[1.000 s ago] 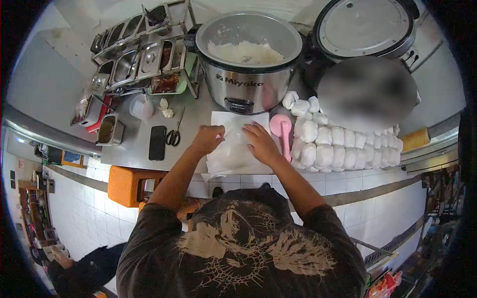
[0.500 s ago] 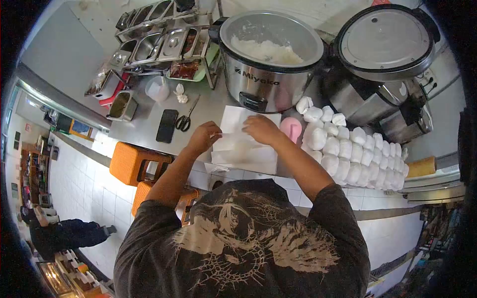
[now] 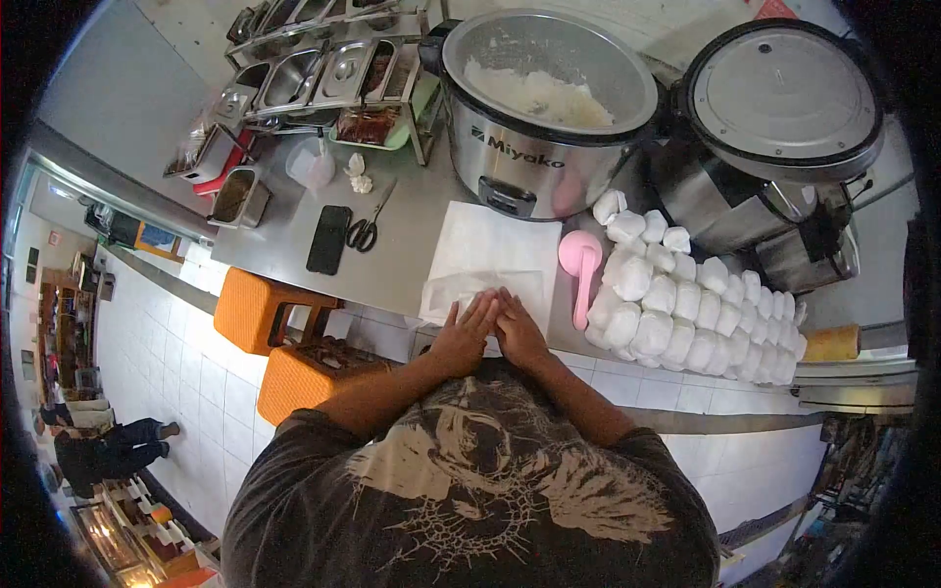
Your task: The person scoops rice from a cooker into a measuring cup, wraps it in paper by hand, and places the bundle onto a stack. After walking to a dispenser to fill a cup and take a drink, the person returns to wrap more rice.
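Observation:
A stack of white wrapping paper [image 3: 490, 235] lies on the metal counter in front of the rice cooker. At its near edge a thin, translucent sheet [image 3: 456, 288] is folded over. My left hand [image 3: 467, 338] rests on that fold, fingers stretched out. Beside it, my right hand [image 3: 520, 331] also has its fingers extended, and the fingertips of both hands meet on the paper. Whether anything sits under the fold is hidden by my hands. To the right of the paper lies a pink rice scoop [image 3: 582, 265], its handle toward me.
A large rice cooker [image 3: 529, 147] with white rice stands behind the paper. Several white wrapped bundles [image 3: 676, 304] are piled at right. A phone [image 3: 329, 240], scissors [image 3: 363, 231] and a rack of metal pans [image 3: 338, 73] are at left. Orange stools [image 3: 255, 309] stand below the counter.
Both hands have come down from the paper's upper part to its near edge and drawn together. The pink scoop's handle now shows clear of my right arm.

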